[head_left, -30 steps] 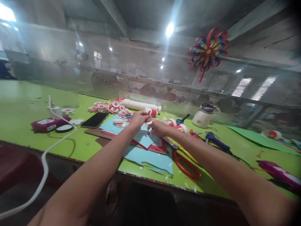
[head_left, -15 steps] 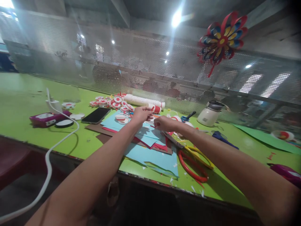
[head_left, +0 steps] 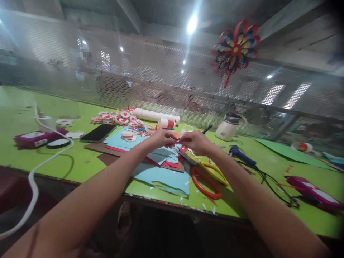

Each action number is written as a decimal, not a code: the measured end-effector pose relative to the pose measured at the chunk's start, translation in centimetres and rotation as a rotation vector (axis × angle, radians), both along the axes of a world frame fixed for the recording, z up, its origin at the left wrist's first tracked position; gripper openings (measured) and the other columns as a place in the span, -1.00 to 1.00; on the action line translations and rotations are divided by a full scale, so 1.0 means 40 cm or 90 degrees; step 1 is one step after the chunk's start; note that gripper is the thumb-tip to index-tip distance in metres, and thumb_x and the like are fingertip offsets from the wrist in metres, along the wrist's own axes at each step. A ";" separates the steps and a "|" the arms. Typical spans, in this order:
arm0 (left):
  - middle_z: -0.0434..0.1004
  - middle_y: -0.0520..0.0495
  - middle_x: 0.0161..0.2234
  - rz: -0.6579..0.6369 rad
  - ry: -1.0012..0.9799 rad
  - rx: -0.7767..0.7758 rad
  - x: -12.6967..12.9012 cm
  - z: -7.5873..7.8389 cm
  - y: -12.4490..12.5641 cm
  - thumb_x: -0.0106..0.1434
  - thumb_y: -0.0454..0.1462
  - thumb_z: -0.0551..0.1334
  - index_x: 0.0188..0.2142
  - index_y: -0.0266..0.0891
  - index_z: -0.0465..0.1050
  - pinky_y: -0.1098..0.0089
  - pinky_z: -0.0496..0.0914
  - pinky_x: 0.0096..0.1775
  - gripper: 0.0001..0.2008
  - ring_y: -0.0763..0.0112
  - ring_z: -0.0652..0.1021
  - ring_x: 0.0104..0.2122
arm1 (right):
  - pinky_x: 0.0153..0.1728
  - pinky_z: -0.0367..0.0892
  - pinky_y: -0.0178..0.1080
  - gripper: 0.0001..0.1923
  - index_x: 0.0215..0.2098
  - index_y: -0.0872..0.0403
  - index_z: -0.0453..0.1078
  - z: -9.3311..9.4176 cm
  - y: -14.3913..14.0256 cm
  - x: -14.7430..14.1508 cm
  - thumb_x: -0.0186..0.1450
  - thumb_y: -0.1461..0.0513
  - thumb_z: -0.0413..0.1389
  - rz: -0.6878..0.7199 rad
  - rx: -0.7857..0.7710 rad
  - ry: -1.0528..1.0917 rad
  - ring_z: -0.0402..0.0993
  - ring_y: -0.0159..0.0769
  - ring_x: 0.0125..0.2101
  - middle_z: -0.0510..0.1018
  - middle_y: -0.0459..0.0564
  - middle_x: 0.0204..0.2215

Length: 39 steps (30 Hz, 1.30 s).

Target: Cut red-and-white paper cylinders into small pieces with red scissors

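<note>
Both hands meet over the paper stack (head_left: 161,157): the left hand (head_left: 161,138) and right hand (head_left: 195,141) are closed in pinches on a thin red strip (head_left: 179,142) stretched between them. Pulled too hard, the strip could tear, I judge. Beyond the right hand stands a lidded white jar (head_left: 228,130), contents hidden.

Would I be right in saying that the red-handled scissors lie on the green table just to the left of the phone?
Not quite: in the head view the red-handled scissors lie on the green table well to the right of the phone, beyond the paper sheets.
</note>
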<state>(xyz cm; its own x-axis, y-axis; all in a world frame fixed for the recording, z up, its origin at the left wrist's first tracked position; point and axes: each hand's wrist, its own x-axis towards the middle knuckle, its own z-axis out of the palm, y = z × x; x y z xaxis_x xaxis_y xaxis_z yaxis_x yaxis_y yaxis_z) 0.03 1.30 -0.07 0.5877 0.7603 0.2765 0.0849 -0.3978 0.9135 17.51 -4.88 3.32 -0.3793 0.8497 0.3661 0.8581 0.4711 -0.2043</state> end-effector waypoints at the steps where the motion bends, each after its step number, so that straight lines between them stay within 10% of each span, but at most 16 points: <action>1: 0.51 -0.11 -0.57 -0.015 0.003 0.013 0.002 -0.003 0.002 0.05 -0.38 0.22 -0.40 -0.35 0.51 0.49 0.30 -0.55 -0.89 0.49 0.45 -0.61 | -0.49 0.20 -0.38 -0.81 -0.38 0.14 0.54 -0.006 0.002 0.005 0.14 0.31 0.06 -0.003 0.013 0.010 0.36 -0.41 -0.53 0.54 -0.06 -0.54; 25: 0.48 -0.07 -0.64 -0.013 -0.007 0.047 0.015 0.017 -0.036 0.02 -0.28 0.28 -0.48 -0.35 0.51 0.52 0.26 -0.59 -0.88 0.53 0.41 -0.66 | -0.53 0.20 -0.36 -0.85 -0.40 0.16 0.47 -0.020 -0.008 0.004 0.13 0.22 0.13 -0.059 0.041 0.186 0.35 -0.40 -0.58 0.49 -0.09 -0.63; 39: 0.52 -0.11 -0.58 -0.041 -0.113 -0.103 0.021 0.031 -0.051 -0.04 -0.34 0.34 -0.40 -0.36 0.48 0.40 0.41 -0.47 -0.83 0.45 0.51 -0.60 | -0.61 0.23 -0.36 -0.74 -0.49 0.17 0.44 -0.017 -0.015 0.008 0.07 0.11 0.15 0.022 -0.171 0.479 0.29 -0.47 -0.68 0.42 -0.13 -0.69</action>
<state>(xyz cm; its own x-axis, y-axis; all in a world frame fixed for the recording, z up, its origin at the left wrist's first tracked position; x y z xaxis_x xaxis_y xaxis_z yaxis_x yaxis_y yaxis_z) 0.87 -0.74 1.18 0.5890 0.7660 0.2576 -0.1031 -0.2450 0.9640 17.83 -5.50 2.64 -0.1393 0.9375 0.3190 0.4312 0.3474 -0.8327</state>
